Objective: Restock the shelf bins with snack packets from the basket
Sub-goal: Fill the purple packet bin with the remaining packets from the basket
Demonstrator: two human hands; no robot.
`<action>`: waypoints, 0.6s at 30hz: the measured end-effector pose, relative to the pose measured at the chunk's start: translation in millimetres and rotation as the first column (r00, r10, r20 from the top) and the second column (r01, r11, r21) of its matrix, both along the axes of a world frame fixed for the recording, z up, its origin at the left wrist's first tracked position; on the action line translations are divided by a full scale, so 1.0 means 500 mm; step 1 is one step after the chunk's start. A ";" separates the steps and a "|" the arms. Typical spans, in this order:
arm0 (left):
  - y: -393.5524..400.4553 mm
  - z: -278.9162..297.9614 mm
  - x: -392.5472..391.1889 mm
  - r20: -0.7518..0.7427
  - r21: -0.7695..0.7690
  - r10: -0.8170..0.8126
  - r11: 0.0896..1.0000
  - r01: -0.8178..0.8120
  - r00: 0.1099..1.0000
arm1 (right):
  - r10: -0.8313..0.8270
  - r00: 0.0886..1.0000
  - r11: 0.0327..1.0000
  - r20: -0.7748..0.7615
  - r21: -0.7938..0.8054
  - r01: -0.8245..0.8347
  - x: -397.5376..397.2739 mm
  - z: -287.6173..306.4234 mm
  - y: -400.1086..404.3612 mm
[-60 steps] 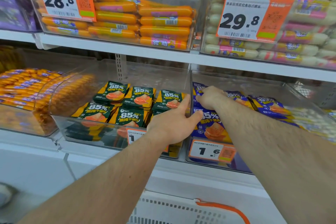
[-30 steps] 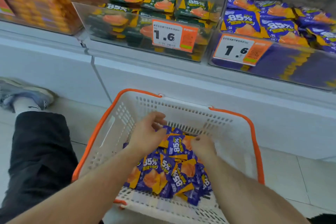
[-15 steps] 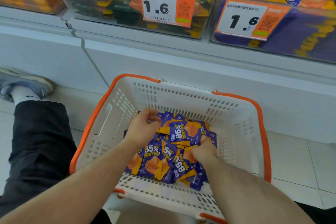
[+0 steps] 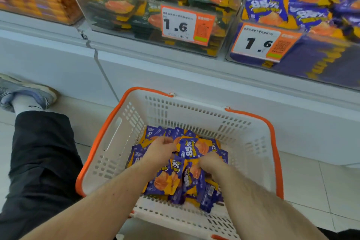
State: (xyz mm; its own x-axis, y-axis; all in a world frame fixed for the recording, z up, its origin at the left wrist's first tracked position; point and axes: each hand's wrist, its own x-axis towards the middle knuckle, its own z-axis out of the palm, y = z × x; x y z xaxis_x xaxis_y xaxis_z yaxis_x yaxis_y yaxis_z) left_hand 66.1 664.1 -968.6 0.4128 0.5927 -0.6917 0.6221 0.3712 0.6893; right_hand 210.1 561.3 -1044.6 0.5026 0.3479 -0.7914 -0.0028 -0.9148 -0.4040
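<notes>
In the white basket [image 4: 251, 142], both hands' grip on purple "85%" packets [image 4: 190, 151], "1.6" tags [image 4: 257, 42] above.

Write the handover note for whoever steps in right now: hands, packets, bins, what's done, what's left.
Left hand: down in the basket, fingers curled into the purple packets.
Right hand: also in the pile, curled around packets.
Purple bin, on the shelf up right, already holds matching packets; green bin beside it is stocked with green ones.
Done: part of the purple bin filled.
Left: lift this handful to the purple bin, then repeat until the basket has none.
</notes>
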 end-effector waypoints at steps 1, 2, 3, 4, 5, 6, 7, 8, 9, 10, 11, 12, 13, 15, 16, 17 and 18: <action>-0.005 0.007 0.008 0.001 -0.115 0.071 0.991 -0.071 0.997 | 0.019 0.999 0.999 0.046 0.034 -0.021 0.012 0.033 0.017; -0.010 0.008 0.017 0.012 -0.215 0.132 0.968 -0.127 0.991 | 0.055 0.994 0.996 0.096 0.062 -0.061 0.026 0.066 0.034; -0.015 0.014 0.026 0.032 -0.297 0.181 0.941 -0.164 0.983 | 0.094 0.983 0.990 0.157 0.089 -0.109 0.037 0.102 0.051; -0.018 0.016 0.035 0.054 -0.369 0.223 0.910 -0.188 0.973 | 0.126 0.968 0.981 0.217 0.117 -0.154 0.046 0.136 0.066; -0.021 0.024 0.043 0.087 -0.449 0.271 0.870 -0.205 0.959 | 0.150 0.945 0.968 0.291 0.149 -0.200 0.051 0.176 0.078; -0.020 0.031 0.052 0.130 -0.541 0.322 0.816 -0.206 0.938 | 0.179 0.905 0.946 0.386 0.185 -0.266 0.052 0.212 0.087; -0.016 0.042 0.062 0.188 -0.632 0.384 0.752 -0.188 0.904 | 0.210 0.840 0.906 0.501 0.222 -0.359 0.048 0.250 0.092; -0.010 0.052 0.070 0.257 -0.703 0.450 0.694 -0.155 0.855 | 0.240 0.751 0.849 0.615 0.242 -0.470 0.040 0.280 0.090; -0.003 0.067 0.077 0.323 -0.741 0.510 0.660 -0.122 0.797 | 0.272 0.648 0.769 0.711 0.244 -0.591 0.028 0.306 0.084; 0.007 0.080 0.082 0.388 -0.740 0.542 0.665 -0.099 0.746 | 0.281 0.532 0.672 0.799 0.232 -0.703 0.016 0.325 0.074; 0.014 0.098 0.087 0.455 -0.713 0.545 0.697 -0.079 0.704 | 0.275 0.414 0.583 0.868 0.193 -0.790 0.007 0.337 0.061; 0.022 0.109 0.092 0.516 -0.662 0.523 0.746 -0.072 0.678 | 0.254 0.303 0.509 0.918 0.140 -0.849 0.004 0.347 0.046; 0.026 0.122 0.096 0.566 -0.599 0.488 0.797 -0.074 0.665 | 0.237 0.216 0.447 0.947 0.091 -0.890 0.005 0.352 0.032; 0.034 0.134 0.099 0.605 -0.474 0.432 0.870 -0.132 0.669 | 0.235 0.128 0.383 0.964 0.029 -0.923 0.012 0.360 0.004; 0.039 0.138 0.097 0.611 -0.414 0.409 0.895 -0.166 0.678 | 0.209 0.138 0.380 0.968 0.050 -0.924 0.016 0.365 -0.009; 0.042 0.144 0.093 0.617 -0.355 0.378 0.917 -0.185 0.690 | 0.140 0.172 0.389 0.975 0.106 -0.915 0.021 0.370 -0.021; 0.045 0.145 0.090 0.627 -0.292 0.335 0.938 -0.187 0.703 | 0.047 0.220 0.417 0.974 0.181 -0.891 0.026 0.376 -0.031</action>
State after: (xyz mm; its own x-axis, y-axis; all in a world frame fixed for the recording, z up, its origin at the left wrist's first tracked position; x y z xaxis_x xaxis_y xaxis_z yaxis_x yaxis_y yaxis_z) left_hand 111.0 686.7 -895.9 0.6538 0.6335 -0.4137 -0.1049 0.6173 0.7797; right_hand 223.0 545.7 -856.7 0.1159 0.8869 0.4471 0.9749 -0.0154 -0.2221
